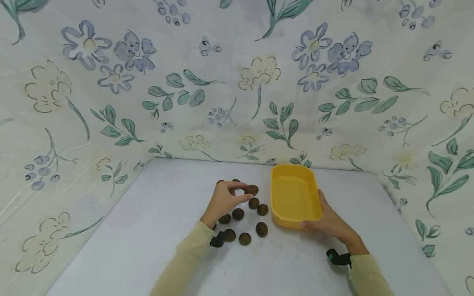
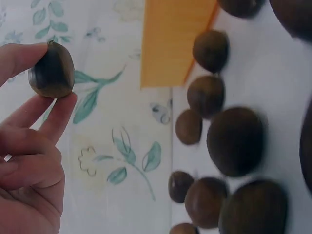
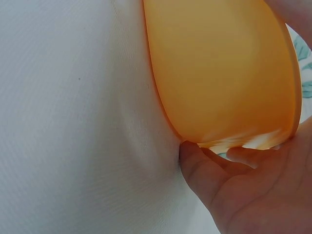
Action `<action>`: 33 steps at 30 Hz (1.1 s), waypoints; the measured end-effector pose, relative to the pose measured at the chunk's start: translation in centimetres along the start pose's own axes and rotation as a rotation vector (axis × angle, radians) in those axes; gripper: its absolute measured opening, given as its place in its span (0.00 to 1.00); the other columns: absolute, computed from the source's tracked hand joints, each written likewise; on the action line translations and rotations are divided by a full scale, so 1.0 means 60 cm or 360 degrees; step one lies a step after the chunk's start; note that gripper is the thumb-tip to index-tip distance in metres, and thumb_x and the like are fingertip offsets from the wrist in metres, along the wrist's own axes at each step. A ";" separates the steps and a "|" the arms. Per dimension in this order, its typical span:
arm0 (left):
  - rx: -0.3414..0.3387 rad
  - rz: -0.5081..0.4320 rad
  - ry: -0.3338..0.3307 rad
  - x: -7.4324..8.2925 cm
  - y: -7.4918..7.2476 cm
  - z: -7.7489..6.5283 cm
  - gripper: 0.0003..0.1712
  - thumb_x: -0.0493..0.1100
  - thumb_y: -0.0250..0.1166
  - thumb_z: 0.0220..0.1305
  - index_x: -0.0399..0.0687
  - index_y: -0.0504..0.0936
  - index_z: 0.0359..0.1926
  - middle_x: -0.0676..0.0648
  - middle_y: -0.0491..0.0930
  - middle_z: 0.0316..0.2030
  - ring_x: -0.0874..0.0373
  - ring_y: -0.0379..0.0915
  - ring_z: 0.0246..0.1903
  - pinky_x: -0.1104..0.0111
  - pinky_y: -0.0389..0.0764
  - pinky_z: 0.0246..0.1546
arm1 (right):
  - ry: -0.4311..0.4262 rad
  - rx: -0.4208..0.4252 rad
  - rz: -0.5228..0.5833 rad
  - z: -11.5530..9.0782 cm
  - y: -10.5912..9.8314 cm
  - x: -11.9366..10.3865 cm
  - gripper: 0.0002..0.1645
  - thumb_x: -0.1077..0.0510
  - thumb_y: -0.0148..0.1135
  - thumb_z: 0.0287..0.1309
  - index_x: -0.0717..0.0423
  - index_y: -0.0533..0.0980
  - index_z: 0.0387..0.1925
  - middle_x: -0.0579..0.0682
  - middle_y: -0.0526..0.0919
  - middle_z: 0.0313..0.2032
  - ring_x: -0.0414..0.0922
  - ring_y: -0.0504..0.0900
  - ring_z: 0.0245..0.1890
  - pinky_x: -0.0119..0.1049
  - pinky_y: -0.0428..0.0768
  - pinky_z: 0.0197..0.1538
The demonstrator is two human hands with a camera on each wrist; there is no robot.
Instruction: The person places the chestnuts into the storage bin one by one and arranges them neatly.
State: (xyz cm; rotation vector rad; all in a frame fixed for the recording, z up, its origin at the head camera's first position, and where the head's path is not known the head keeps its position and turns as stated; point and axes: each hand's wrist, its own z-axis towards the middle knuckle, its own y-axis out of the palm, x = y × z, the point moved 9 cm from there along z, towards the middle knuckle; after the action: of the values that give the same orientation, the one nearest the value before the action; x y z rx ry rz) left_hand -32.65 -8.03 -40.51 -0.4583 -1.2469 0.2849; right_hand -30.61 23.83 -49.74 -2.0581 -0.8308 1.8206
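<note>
Pinching one brown nut (image 1: 252, 189) between thumb and fingertips, your left hand (image 1: 225, 200) hangs over the worktop (image 1: 129, 230), with loose brown nuts (image 1: 238, 213) scattered around it. The yellow tray (image 1: 294, 195) stands to that hand's right, and your right hand (image 1: 330, 221) grips it by the near right corner.

Your head camera is looking from farther back, forward and down over the smooth white tabletop (image 1: 122, 222) toward the pale flower-printed wall covering (image 1: 222, 53). Your left-wrist camera (image 1: 217, 239), turned sideways, is peering closely past your left hand (image 2: 34, 161) at round brown nuts (image 2: 235, 141). Your right-wrist camera (image 1: 338, 257), also sideways, is closely facing the rounded yellow plastic box (image 3: 224, 73). Head and left-wrist views are sharing the nuts; all three, the box.
</note>
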 end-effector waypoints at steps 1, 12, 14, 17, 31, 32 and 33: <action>-0.0007 -0.0007 0.0000 0.003 0.007 0.001 0.18 0.48 0.79 0.56 0.47 0.91 0.47 0.48 0.80 0.30 0.61 0.61 0.23 0.74 0.62 0.25 | -0.0007 -0.0002 0.0004 0.000 0.000 -0.001 0.86 0.34 0.80 0.42 0.41 0.25 0.82 0.59 0.53 0.80 0.55 0.68 0.65 0.65 0.66 0.73; -0.0119 -0.0169 -0.0014 0.035 0.080 0.011 0.19 0.50 0.78 0.58 0.46 0.90 0.47 0.47 0.89 0.49 0.49 0.80 0.56 0.50 0.79 0.64 | -0.0022 -0.0010 0.0020 0.003 -0.001 -0.005 0.86 0.34 0.80 0.42 0.41 0.26 0.82 0.58 0.57 0.78 0.54 0.69 0.63 0.63 0.69 0.72; -0.0139 -0.0171 -0.0028 0.040 0.092 0.013 0.19 0.50 0.78 0.57 0.47 0.91 0.47 0.47 0.89 0.50 0.48 0.79 0.57 0.50 0.78 0.63 | -0.0026 -0.0007 0.0027 0.003 -0.002 -0.005 0.85 0.35 0.80 0.43 0.41 0.27 0.82 0.57 0.59 0.77 0.53 0.70 0.62 0.62 0.70 0.72; -0.0164 -0.0148 -0.0048 0.044 0.111 0.016 0.19 0.51 0.78 0.57 0.47 0.91 0.47 0.47 0.89 0.51 0.49 0.78 0.57 0.52 0.79 0.62 | -0.0030 -0.0011 0.0039 0.002 -0.002 -0.004 0.85 0.35 0.80 0.43 0.41 0.27 0.82 0.57 0.61 0.75 0.52 0.71 0.61 0.61 0.70 0.72; -0.0319 0.0072 -0.0127 0.050 0.201 0.028 0.21 0.54 0.78 0.58 0.50 0.91 0.49 0.52 0.89 0.48 0.50 0.79 0.53 0.62 0.82 0.55 | 0.0021 -0.0023 -0.0007 -0.005 0.000 -0.002 0.86 0.33 0.79 0.44 0.45 0.24 0.82 0.61 0.48 0.81 0.57 0.67 0.69 0.68 0.62 0.75; -0.0326 0.0085 -0.0119 0.052 0.205 0.028 0.21 0.54 0.78 0.58 0.50 0.91 0.49 0.52 0.89 0.48 0.50 0.79 0.52 0.64 0.82 0.54 | 0.0016 -0.0024 -0.0010 -0.004 0.000 -0.002 0.86 0.33 0.79 0.45 0.45 0.24 0.82 0.61 0.48 0.81 0.57 0.67 0.69 0.68 0.62 0.74; -0.0332 0.0095 -0.0106 0.054 0.209 0.028 0.21 0.54 0.78 0.58 0.49 0.91 0.49 0.52 0.89 0.47 0.50 0.80 0.52 0.65 0.82 0.52 | 0.0005 -0.0029 -0.0005 -0.004 0.001 -0.003 0.86 0.33 0.78 0.45 0.45 0.24 0.82 0.61 0.49 0.81 0.57 0.67 0.69 0.68 0.63 0.74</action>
State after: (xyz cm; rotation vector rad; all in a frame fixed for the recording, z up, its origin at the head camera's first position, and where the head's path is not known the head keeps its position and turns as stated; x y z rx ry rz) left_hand -32.82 4.70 -43.41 -0.6706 -1.3356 0.2226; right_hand -30.39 23.72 -49.57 -2.0689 -0.8524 1.8146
